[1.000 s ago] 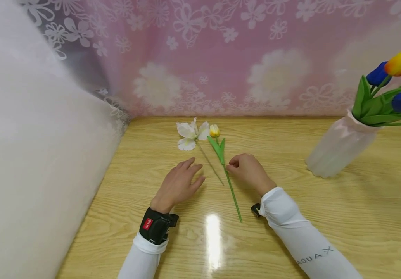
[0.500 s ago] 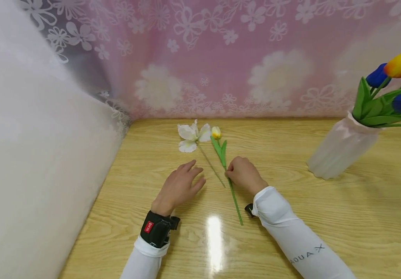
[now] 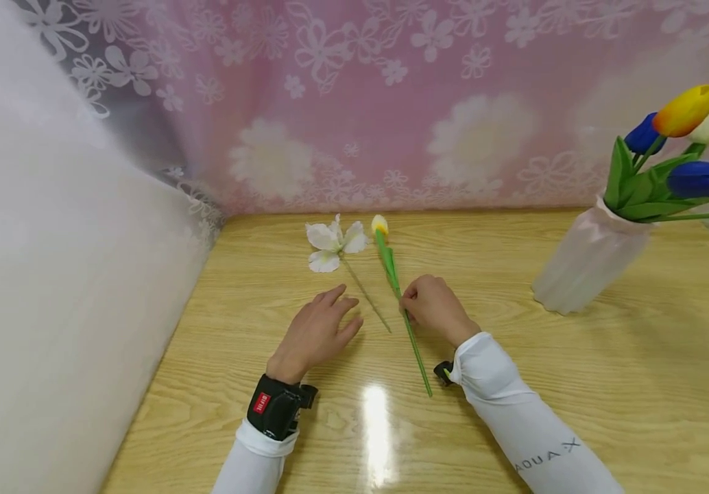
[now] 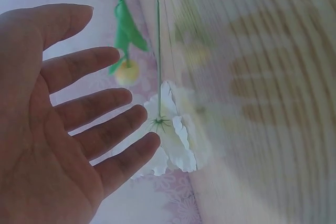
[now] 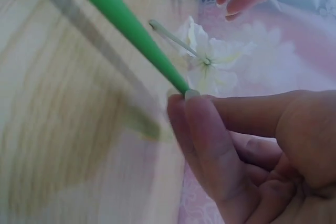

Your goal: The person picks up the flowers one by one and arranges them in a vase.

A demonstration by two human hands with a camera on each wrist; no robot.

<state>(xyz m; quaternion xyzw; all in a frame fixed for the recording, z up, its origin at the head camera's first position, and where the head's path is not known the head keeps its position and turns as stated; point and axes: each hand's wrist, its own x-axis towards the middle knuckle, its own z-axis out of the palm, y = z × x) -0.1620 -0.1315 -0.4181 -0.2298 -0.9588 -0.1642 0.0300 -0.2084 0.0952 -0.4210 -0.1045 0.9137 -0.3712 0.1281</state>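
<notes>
Between thumb and fingertips, my right hand (image 3: pixel 437 309) pinches the green stem of a white-and-yellow tulip (image 3: pixel 417 353). In the right wrist view the stem (image 5: pixel 131 27) shows raised a little off the table, its shadow beside it. My left hand (image 3: pixel 316 333) hovers with spread, relaxed fingers and holds nothing; its palm (image 4: pixel 47 156) is bare in the left wrist view. Just beyond it lies a white flower (image 3: pixel 336 245) with wide ruffled petals and a thin stem pointing toward me, left of the tulip.
On the right stands a pale ribbed vase (image 3: pixel 589 261) with blue, white and yellow-orange tulips (image 3: pixel 688 113). A pink floral curtain (image 3: pixel 379 137) hangs along the back edge of the wooden table (image 3: pixel 484 418). White cloth (image 3: pixel 70 274) covers the left side.
My right hand has come to the tulip stem and taken hold of it. The tulip has turned slightly, its leaves now closer together. My left hand stays about where it was.
</notes>
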